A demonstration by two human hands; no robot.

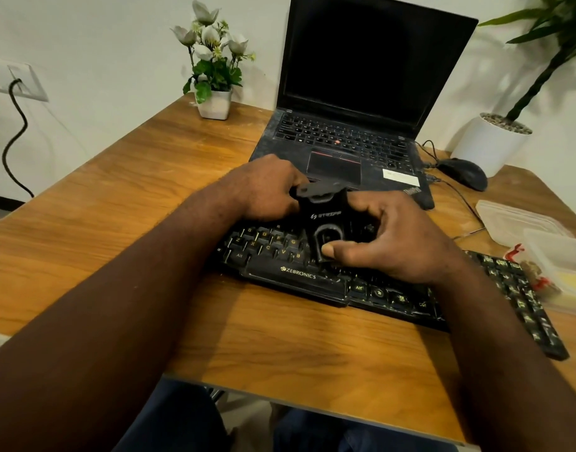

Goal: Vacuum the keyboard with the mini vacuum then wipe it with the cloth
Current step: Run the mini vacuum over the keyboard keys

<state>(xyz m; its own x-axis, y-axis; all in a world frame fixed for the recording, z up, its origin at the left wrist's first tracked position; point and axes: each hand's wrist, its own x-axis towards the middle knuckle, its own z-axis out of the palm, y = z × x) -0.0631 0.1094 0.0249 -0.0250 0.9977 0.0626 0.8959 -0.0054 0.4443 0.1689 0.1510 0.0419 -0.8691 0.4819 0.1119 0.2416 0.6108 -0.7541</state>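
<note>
A black keyboard with yellow key letters lies slanted across the wooden desk. A black mini vacuum stands on its middle keys. My left hand grips the vacuum's far left side near its flat nozzle. My right hand holds the right side, thumb pressed on the oval button at the front. A yellow cloth shows inside a clear container at the right edge.
An open black laptop stands just behind the keyboard. A black mouse with its cable lies to the right, next to clear plastic containers. A flower pot and a white planter stand at the back.
</note>
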